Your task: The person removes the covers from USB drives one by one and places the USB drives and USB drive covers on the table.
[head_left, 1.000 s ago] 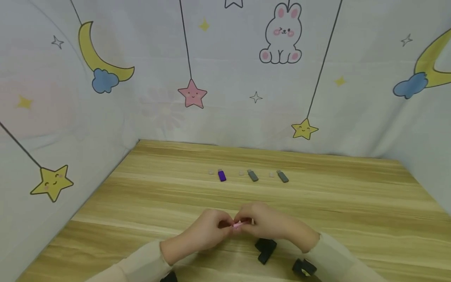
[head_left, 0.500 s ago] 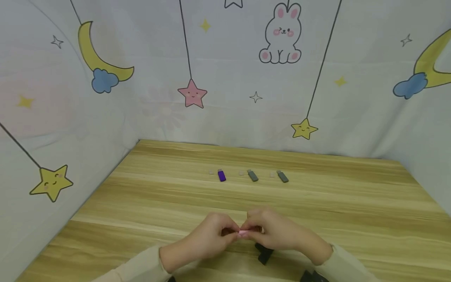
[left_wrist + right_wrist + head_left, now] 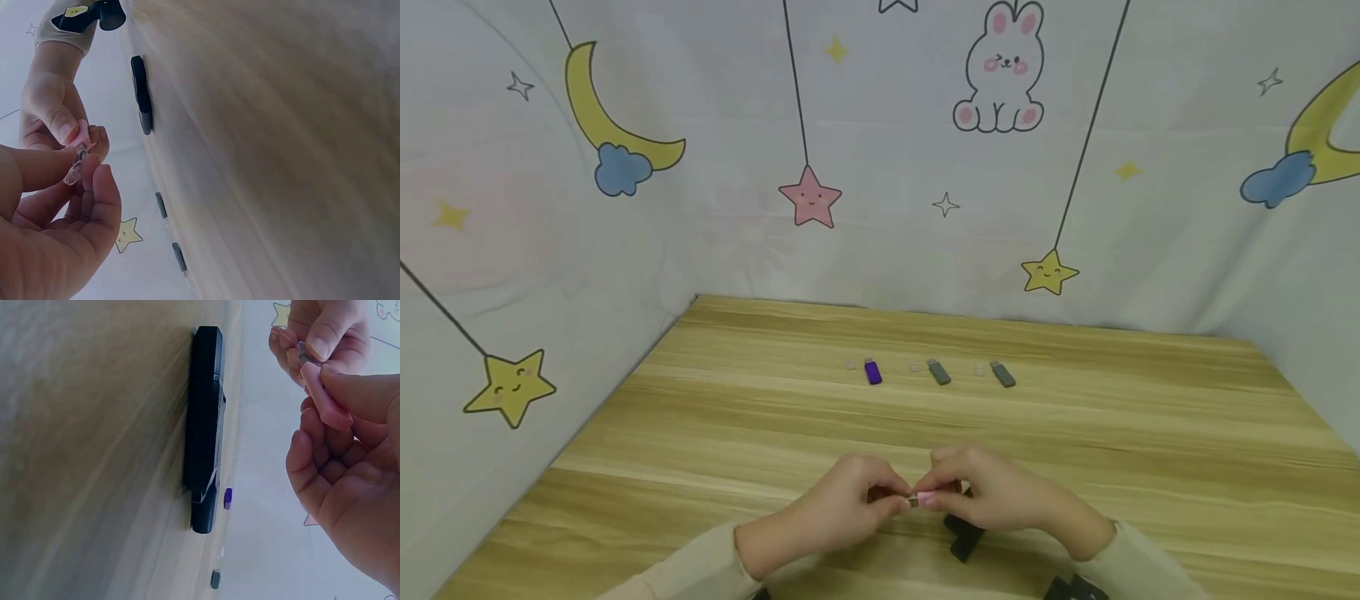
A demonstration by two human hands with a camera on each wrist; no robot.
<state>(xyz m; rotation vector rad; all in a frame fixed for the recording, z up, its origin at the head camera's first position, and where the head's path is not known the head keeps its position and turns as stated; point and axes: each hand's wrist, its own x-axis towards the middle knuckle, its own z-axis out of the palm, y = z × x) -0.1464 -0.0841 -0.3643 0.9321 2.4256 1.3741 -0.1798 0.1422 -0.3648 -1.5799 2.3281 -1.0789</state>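
Observation:
Above the table's near part, my right hand [image 3: 1000,492] pinches the body of a pink USB stick [image 3: 324,400] between thumb and fingers. The stick's metal plug [image 3: 913,501] points toward my left hand [image 3: 842,508]. That hand pinches a small clear cap [image 3: 73,174] at the plug end, fingertips close to those of the right hand. How far the cap covers the plug, I cannot tell. On the table just below the right hand lies a black angular object [image 3: 966,537], partly hidden by the hand.
Along the back of the wooden table [image 3: 737,358] lie a purple USB stick [image 3: 872,372] and two grey ones, a middle grey stick [image 3: 938,372] and a right grey stick [image 3: 1003,374]. Each has a small clear cap to its left. A printed cloth [image 3: 887,250] hangs behind.
Both hands have shifted slightly right and nearer to me over the last second. The metal plug, hidden half a second ago, now shows between the fingertips.

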